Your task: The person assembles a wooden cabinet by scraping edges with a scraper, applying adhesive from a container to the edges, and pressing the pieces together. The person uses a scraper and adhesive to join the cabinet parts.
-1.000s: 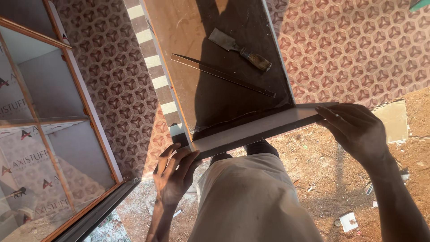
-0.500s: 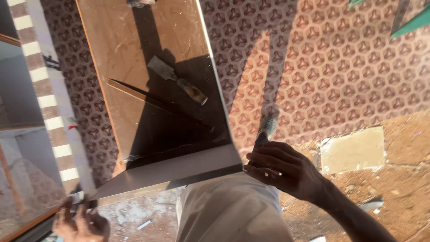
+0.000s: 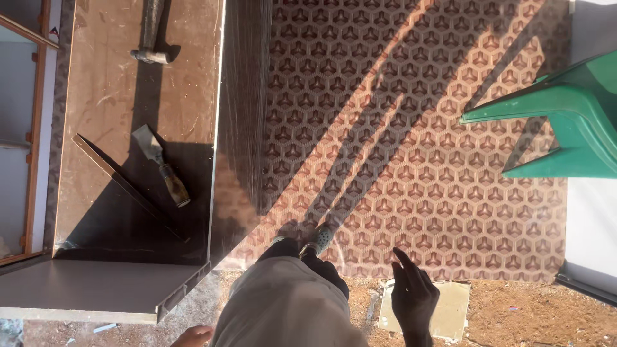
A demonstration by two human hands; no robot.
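Nearest the camera, at the bottom edge, the right hand (image 3: pixel 414 299) hung free over the dirt with its fingers spread apart, clasping nothing. Only the fingertips of the left hand (image 3: pixel 193 334) showed beside the trouser leg, so whether it was spread or curled I cannot tell; it too touched nothing visible. Just up and left of that left hand lay the grey board (image 3: pixel 96 289), flat across the near end of the brown panel (image 3: pixel 109 83), clear of both hands and well apart from the right one. Under the right hand sat a pale square tile (image 3: pixel 456 308) on the ground. Farther out on the panel rested a thin strip (image 3: pixel 109 170) and a chisel (image 3: pixel 160 166) with a dark wooden handle, and beyond them a hammer (image 3: pixel 153 38). A patterned sheet (image 3: pixel 411 141) spread to the right, with a green plastic chair (image 3: pixel 565 122) at its far edge.
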